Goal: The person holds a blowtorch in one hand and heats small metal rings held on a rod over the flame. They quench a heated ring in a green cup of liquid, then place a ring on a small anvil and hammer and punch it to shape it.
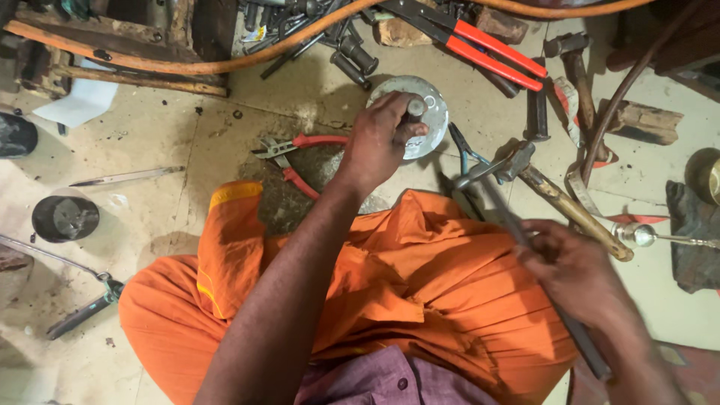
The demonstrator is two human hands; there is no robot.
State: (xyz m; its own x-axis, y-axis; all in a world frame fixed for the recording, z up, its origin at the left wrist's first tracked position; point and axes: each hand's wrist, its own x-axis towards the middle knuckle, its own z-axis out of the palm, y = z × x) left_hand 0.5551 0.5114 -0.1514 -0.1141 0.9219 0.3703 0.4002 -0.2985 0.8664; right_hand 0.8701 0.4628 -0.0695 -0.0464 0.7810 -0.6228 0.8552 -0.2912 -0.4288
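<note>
My left hand (379,139) reaches forward over my orange-clad knee and grips a short metal stub on a round grey metal disc (429,112) that lies on the floor. My right hand (574,270) is closed around a long dark metal rod (525,240), which runs from near the disc back past my wrist; the hand is blurred. A wooden-handled hammer (555,195) lies just beyond the right hand. Red-handled pliers (300,154) lie to the left of my left hand.
Large red-handled cutters (480,45), another hammer (577,67), a heap of dark bolts and tools (330,30), an orange hose (187,66), a black cup (64,217), a thin blade (127,177) and a shiny metal fitting (641,235) lie around the stained floor.
</note>
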